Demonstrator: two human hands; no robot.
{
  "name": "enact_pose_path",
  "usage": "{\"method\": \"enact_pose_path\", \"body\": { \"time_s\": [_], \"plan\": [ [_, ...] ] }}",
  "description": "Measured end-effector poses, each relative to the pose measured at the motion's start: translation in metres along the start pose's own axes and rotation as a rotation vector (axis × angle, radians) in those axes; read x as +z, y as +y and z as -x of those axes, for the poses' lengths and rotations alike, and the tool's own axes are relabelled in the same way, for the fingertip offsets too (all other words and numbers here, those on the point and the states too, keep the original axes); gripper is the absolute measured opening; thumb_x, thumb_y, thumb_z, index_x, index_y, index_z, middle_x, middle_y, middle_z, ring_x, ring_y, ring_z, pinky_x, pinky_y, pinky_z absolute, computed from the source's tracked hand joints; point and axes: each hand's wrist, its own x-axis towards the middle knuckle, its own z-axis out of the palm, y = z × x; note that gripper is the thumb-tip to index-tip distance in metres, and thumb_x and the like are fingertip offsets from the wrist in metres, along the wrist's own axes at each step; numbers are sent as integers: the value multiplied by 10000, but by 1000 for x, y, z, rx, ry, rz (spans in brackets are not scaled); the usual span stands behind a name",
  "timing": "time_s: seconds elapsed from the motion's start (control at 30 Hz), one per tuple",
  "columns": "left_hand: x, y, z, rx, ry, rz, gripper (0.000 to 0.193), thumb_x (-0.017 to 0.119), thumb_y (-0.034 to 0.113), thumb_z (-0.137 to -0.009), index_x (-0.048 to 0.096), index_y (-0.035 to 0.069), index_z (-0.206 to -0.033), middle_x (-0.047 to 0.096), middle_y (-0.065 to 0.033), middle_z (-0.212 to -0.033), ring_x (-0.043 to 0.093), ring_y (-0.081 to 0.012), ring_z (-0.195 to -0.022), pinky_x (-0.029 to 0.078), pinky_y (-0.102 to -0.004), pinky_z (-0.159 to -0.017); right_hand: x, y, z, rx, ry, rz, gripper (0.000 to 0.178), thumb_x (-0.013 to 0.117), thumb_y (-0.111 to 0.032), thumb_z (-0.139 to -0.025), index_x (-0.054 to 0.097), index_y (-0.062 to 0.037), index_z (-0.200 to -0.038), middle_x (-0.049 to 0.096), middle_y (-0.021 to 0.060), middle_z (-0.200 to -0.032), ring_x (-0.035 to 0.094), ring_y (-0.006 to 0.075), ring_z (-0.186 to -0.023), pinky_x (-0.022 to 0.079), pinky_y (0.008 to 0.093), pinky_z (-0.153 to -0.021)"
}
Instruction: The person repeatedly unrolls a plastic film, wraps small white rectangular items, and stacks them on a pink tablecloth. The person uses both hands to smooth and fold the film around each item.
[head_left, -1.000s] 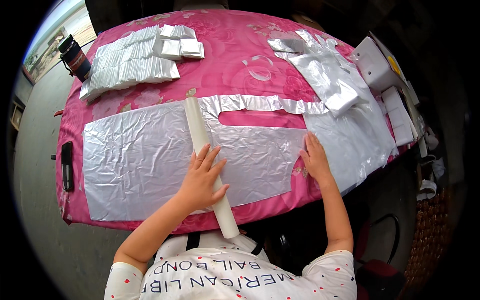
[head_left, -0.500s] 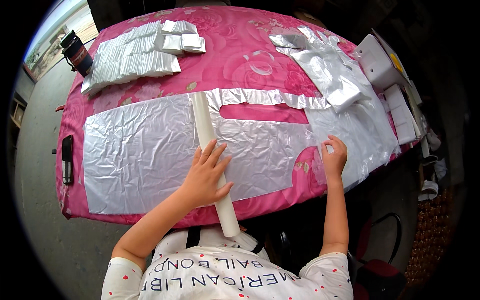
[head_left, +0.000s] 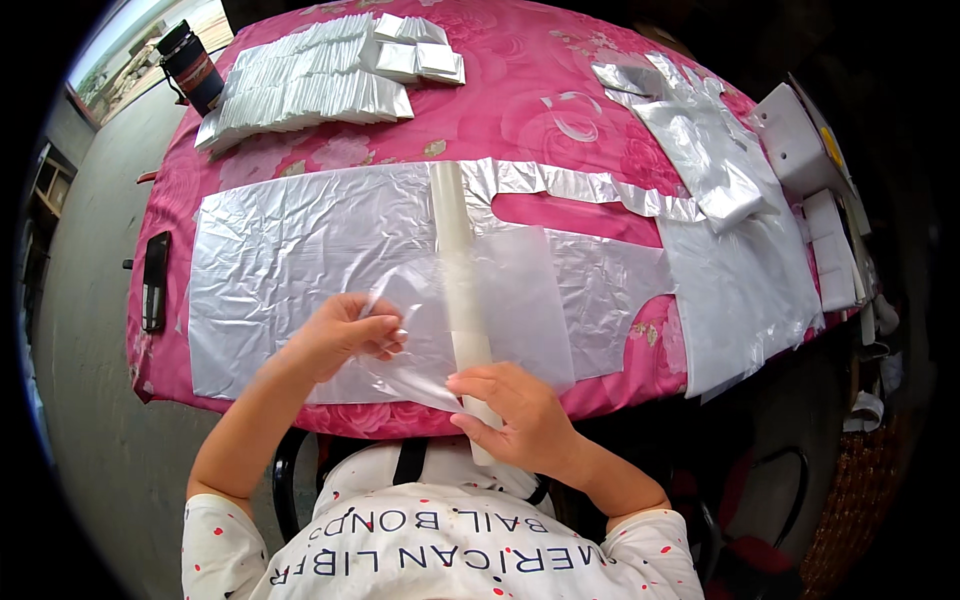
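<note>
A thin translucent plastic sheet with a cut-out opening and a curved notch, apron-like in shape, lies spread on a pink flowered tablecloth. Across it rests a long off-white tube, its near end overhanging the table edge. My left hand, left of the tube, has its fingers curled on a raised, bunched part of the film. My right hand pinches the film's lower edge over the tube's near end. Between and beside both hands, a film layer covers the tube's middle.
Folded white packets stand in rows at the far left beside a dark bottle. A black object lies near the left edge. More plastic film hangs over the right side, near white boxes. A red chair stands lower right.
My left hand has left the tube and taken up film on its left side. My right hand came leftward from the sheet's right end, and a film layer now lies across the tube.
</note>
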Motion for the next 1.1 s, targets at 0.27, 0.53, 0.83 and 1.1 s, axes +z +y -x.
{"method": "enact_pose_path", "body": {
  "time_s": [0.27, 0.53, 0.83, 1.1],
  "plan": [
    [-142, 9, 70, -45, 315, -204, 169, 640, 93, -795, 589, -16, -913, 641, -89, -777, 620, -147, -686, 499, -276, -605, -11, 8, 37, 643, -386, 320, 487, 665, -514, -715, 567, -39, -753, 602, 90, -644, 601, 249, -603, 454, 351, -532],
    [-157, 37, 85, -110, 485, -922, 215, 649, 49, -715, 591, -23, -910, 643, -75, -800, 618, -143, -722, 495, -273, -659, 2, 8, 38, 896, -538, 30, 385, 652, -348, -762, 650, -3, -932, 641, 117, -680, 621, 195, -598, 481, 297, -576],
    [-17, 29, 26, 786, 476, -1353, 426, 535, -1, -797, 480, 8, -1220, 509, -164, -1230, 476, -338, -1140, 384, -381, -955, -4, 8, 44, 914, -445, -34, 400, 625, -387, -750, 641, 4, -837, 619, 162, -647, 615, 294, -591, 482, 361, -575],
    [55, -50, -48, 812, 266, -1262, 576, 480, 98, -816, 297, -62, -1339, 285, -223, -1409, 272, -362, -1310, 205, -434, -1084, -3, 6, 42, 904, -473, -27, 419, 630, -401, -765, 645, 14, -824, 626, 153, -654, 624, 279, -599, 486, 349, -577]
  ]
}}
